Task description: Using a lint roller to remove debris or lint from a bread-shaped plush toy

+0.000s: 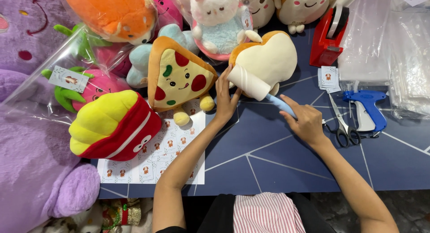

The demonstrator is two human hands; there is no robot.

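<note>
Item: toast plush, far middle of table. Right hand closed round lint roller handle; left hand open, fingertips steadying plush. Risk: light hold, roller may drag plush sideways

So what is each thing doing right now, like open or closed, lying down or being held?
Lint roller: held by the right hand, pressed on the toast plush.
Toast plush: lying flat, steadied by the left hand.
Scissors: closed, lying on the table.
Tagging gun: lying down, untouched.
Tape dispenser: standing upright.
Strawberry plush: inside a clear bag.
</note>
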